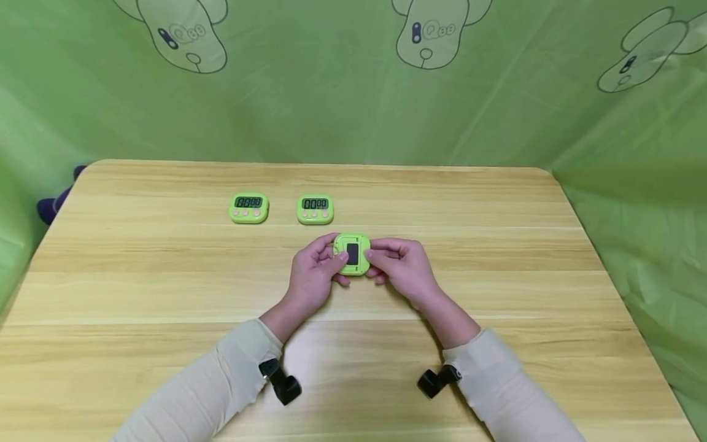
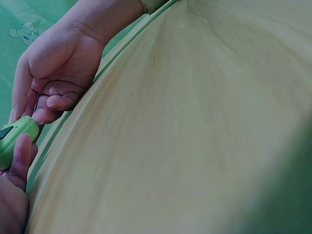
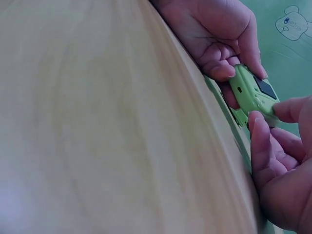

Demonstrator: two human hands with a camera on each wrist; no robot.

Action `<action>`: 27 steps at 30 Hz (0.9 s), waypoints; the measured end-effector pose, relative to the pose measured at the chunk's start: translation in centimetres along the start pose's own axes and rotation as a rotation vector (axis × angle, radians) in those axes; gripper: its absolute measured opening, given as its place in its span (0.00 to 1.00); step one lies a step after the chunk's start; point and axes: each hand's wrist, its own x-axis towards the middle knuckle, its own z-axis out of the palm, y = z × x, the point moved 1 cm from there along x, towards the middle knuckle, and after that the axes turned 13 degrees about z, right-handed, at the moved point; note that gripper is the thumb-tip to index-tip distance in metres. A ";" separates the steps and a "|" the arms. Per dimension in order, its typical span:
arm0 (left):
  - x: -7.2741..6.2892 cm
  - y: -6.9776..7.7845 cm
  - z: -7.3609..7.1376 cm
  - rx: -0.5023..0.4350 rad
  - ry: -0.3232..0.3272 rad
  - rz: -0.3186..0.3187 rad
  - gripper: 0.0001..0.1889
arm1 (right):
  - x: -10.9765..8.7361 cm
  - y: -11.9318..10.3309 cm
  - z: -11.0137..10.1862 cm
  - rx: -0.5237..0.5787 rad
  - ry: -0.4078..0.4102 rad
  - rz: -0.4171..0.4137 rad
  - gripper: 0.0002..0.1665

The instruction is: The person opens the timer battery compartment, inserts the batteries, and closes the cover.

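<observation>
A green digital timer (image 1: 355,253) is held up over the table, its back with a dark rectangle turned upward. My left hand (image 1: 312,275) grips its left side, thumb on the back face and fingers behind. At the opposite edge, my right hand (image 1: 407,269) pinches the timer between thumb and fingers. The right wrist view shows the same timer (image 3: 253,92) from the side, with a small dark slot in its edge. In the left wrist view the timer (image 2: 17,139) is partly cut off by the frame.
Two more green timers lie face up beyond the hands, a left one (image 1: 249,208) and a right one (image 1: 315,209), their displays showing zeros. A wooden table (image 1: 166,282) spreads beneath. Green cloth (image 1: 342,110) hangs behind it, and a dark purple object (image 1: 48,209) sits past the left edge.
</observation>
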 end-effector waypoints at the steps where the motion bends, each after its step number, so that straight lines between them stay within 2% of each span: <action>1: 0.0 0.0 0.0 -0.001 0.001 0.002 0.21 | 0.1 0.0 0.0 0.005 -0.006 0.005 0.16; 8: -0.2 0.3 -0.1 -0.018 -0.007 0.013 0.21 | 0.8 -0.2 -0.5 0.074 -0.078 0.086 0.14; 13: -0.2 0.5 0.0 0.015 -0.048 0.031 0.21 | 0.8 -0.3 -0.8 0.057 -0.089 0.087 0.10; 20: -0.1 0.2 -0.1 -0.003 -0.101 0.047 0.20 | 0.5 0.2 -0.7 0.067 -0.054 0.031 0.07; 24: 0.0 -0.1 -0.2 -0.024 -0.098 0.056 0.20 | 0.4 0.5 -0.3 0.044 -0.067 -0.043 0.11; 27: 0.0 -0.1 -0.1 0.006 -0.067 0.093 0.22 | 0.4 0.7 -0.4 0.004 -0.105 -0.082 0.12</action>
